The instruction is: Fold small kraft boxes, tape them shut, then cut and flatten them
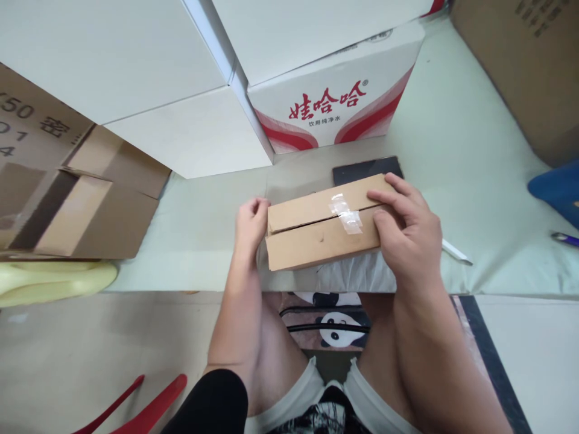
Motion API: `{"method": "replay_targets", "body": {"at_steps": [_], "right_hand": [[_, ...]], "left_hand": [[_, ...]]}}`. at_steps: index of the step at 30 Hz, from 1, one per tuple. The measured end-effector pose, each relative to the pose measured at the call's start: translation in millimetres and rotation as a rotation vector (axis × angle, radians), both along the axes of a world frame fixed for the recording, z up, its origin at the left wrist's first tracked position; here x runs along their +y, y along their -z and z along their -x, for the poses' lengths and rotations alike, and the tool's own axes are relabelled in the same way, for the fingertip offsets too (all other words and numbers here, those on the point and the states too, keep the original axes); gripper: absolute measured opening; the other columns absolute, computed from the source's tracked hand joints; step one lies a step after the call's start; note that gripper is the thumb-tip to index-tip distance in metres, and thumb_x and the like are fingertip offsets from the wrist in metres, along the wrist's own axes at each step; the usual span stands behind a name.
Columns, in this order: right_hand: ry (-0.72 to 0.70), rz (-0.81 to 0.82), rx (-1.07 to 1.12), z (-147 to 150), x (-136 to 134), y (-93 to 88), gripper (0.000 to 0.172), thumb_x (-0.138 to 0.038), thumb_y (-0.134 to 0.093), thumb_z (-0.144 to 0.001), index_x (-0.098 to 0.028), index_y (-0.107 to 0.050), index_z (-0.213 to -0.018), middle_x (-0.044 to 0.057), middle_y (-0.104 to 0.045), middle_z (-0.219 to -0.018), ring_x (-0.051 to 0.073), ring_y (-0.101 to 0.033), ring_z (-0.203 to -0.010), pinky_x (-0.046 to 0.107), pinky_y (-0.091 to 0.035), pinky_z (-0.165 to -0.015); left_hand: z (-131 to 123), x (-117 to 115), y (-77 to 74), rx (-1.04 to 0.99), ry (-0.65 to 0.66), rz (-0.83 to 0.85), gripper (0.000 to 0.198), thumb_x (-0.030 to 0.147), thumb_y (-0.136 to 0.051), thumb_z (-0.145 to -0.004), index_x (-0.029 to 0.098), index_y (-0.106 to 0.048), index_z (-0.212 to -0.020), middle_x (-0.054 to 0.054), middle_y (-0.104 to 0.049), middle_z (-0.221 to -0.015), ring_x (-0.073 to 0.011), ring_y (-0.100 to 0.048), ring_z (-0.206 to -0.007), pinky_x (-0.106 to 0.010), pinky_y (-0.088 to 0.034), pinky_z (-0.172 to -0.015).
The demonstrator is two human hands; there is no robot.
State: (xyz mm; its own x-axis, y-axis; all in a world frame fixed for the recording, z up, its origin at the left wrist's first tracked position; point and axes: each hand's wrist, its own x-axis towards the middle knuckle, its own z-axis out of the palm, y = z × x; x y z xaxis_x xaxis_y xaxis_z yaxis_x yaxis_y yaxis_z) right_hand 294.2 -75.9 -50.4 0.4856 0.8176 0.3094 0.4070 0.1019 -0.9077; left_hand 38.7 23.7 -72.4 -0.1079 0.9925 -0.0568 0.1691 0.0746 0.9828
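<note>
A small brown cardboard box (pixel 307 238) lies in front of me at the table's front edge, tilted slightly up to the right. Its top flaps meet at a long seam, with a dark gap on the left part, and a strip of clear tape (pixel 346 214) crosses the seam. My right hand (pixel 407 226) grips the box's right end, thumb and fingers on the top. At the left end, my left hand (pixel 251 223) is closed against the far corner; its fingertips are partly hidden. A dark flat phone-like object (pixel 366 169) lies just behind the box.
White cartons (pixel 190 132) and a red-and-white water carton (pixel 335 108) stand behind. Large brown cartons (pixel 104 199) are at left, another (pixel 520 72) at far right. A white pen-like tool (pixel 456 252), a purple pen (pixel 564 239) and a blue object (pixel 558 190) lie to the right.
</note>
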Motion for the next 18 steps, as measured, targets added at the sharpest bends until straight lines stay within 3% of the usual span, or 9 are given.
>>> {"method": "replay_targets", "body": {"at_steps": [3,7,10,15,18], "right_hand": [[-0.007,-0.009,-0.002,1,0,-0.1,0.033,-0.015,-0.061,-0.078,-0.026,-0.08,-0.102,0.008,-0.069,-0.14,0.031,-0.061,-0.136,0.061,-0.038,-0.125],[-0.037,-0.009,-0.012,0,0,1.1,0.036,-0.012,-0.058,-0.074,-0.026,-0.078,-0.1,0.007,-0.067,-0.14,0.031,-0.058,-0.138,0.061,-0.035,-0.127],[-0.059,0.003,-0.007,-1,0,2.5,0.032,-0.011,-0.058,-0.072,-0.025,-0.077,-0.093,0.008,-0.066,-0.139,0.031,-0.056,-0.139,0.06,-0.036,-0.125],[-0.117,0.041,-0.021,-2,-2,0.3,0.012,-0.026,-0.065,-0.078,-0.023,-0.073,-0.086,0.01,-0.061,-0.141,0.033,-0.056,-0.137,0.056,-0.044,-0.119],[-0.173,0.106,-0.088,-4,-5,-3.5,0.023,-0.041,-0.075,-0.076,-0.022,-0.07,-0.089,0.013,-0.054,-0.147,0.036,-0.052,-0.142,0.056,-0.045,-0.118]], "left_hand": [[-6,-18,-30.8,0.111,0.036,-0.279,0.018,0.041,-0.07,-0.089,0.025,-0.07,-0.08,-0.001,-0.073,-0.084,-0.0194,-0.069,-0.087,-0.034,-0.056,-0.088],[-24,-46,-62.8,0.268,0.403,-0.436,0.018,0.041,-0.067,-0.093,0.026,-0.073,-0.1,-0.005,-0.077,-0.108,-0.0258,-0.07,-0.11,-0.041,-0.053,-0.101],[-37,-54,-70.0,0.498,0.625,-0.458,0.019,0.032,-0.071,-0.088,0.027,-0.076,-0.105,-0.006,-0.077,-0.12,-0.0302,-0.069,-0.116,-0.046,-0.048,-0.106],[-40,-52,-69.4,0.697,0.709,-0.472,0.027,0.036,-0.07,-0.089,0.029,-0.075,-0.115,-0.006,-0.073,-0.128,-0.0327,-0.065,-0.122,-0.048,-0.044,-0.106],[-39,-55,-73.8,0.829,0.746,-0.468,0.031,0.035,-0.06,-0.096,0.025,-0.071,-0.123,-0.008,-0.07,-0.134,-0.0299,-0.062,-0.127,-0.047,-0.043,-0.109]]}}
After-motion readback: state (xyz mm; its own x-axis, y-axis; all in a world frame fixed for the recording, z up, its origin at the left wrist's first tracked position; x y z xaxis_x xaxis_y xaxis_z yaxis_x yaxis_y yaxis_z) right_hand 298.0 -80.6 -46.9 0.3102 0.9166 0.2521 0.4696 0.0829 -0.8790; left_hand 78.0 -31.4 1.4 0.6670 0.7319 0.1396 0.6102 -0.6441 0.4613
